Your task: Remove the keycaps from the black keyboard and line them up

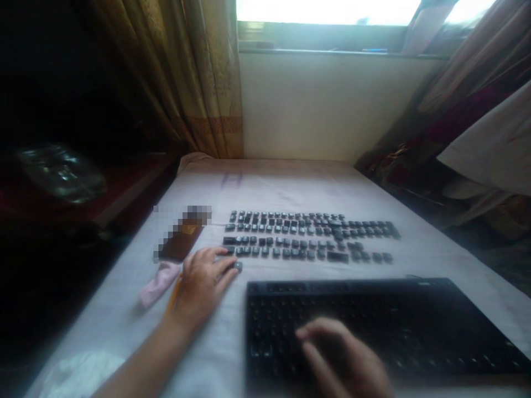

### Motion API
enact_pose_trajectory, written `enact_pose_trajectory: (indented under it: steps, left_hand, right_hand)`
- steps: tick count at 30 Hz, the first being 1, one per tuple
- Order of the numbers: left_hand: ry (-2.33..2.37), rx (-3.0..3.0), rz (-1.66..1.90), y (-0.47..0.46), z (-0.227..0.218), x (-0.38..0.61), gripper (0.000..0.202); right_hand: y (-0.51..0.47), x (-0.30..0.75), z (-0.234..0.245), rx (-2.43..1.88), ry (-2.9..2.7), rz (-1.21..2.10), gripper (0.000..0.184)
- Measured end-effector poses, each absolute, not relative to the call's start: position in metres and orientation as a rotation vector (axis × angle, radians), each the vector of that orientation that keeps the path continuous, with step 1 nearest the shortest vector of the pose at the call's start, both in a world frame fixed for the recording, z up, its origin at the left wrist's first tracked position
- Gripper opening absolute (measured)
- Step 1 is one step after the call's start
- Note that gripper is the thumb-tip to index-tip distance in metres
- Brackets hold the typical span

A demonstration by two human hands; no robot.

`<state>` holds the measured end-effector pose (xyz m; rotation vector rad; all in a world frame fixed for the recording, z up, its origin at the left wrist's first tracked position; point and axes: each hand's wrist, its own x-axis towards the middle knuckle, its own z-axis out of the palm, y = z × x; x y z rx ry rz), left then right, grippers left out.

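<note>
My left hand (203, 279) rests on the cloth at the left end of the rows of keycaps, its thumb and forefinger closed around a dark keycap (238, 266). Several rows of loose black keycaps (286, 226) lie spread across the white cloth. Nearer to me is a black keyboard (398, 315) whose keys look stripped over much of its surface, though blur hides detail. Above its left half hovers my right hand (344, 359), thumb and forefinger tips drawn together in a pinch. Whatever is between those tips, if anything, is too blurred to make out.
Left of my left hand lie a pink cloth-like item (160, 283), a yellow stick-like thing (174, 293) partly under the hand, and a brown, partly pixelated object (182, 240). A whitish crumpled item (83, 373) is at the near left. Curtains (211, 72) hang behind the table.
</note>
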<state>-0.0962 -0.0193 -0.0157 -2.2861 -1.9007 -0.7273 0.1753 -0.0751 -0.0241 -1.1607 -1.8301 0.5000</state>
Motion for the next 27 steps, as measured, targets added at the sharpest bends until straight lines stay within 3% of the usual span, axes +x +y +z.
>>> enact_pose_trajectory:
  steps: [7, 15, 17, 21, 23, 27]
  left_hand:
    - [-1.842, -2.329, -0.663, -0.017, -0.020, -0.101, 0.023]
    - [-1.707, -2.490, -0.764, -0.036, -0.008, -0.091, 0.030]
    - [-1.608, -2.696, -0.741, -0.046, -0.007, -0.086, 0.050]
    - [-1.506, -2.979, -0.640, -0.061, -0.016, -0.079, 0.111]
    - [-1.512, -3.021, -0.604, -0.064, -0.020, -0.078, 0.122]
    - [-1.581, -3.033, -0.515, -0.066, -0.019, -0.075, 0.120]
  right_hand:
    - [-0.068, 0.187, 0.008, -1.130, -1.981, 0.575, 0.009]
    - [-0.072, 0.189, 0.013, -1.063, -2.098, 0.592, 0.010]
    - [-0.073, 0.188, 0.013, -1.024, -2.137, 0.574, 0.012]
    - [-0.071, 0.186, 0.018, -1.007, -2.255, 0.563, 0.013]
    - [-0.071, 0.185, 0.020, -0.975, -2.314, 0.519, 0.014]
    - [-0.073, 0.181, 0.018, -0.901, -2.373, 0.416, 0.016]
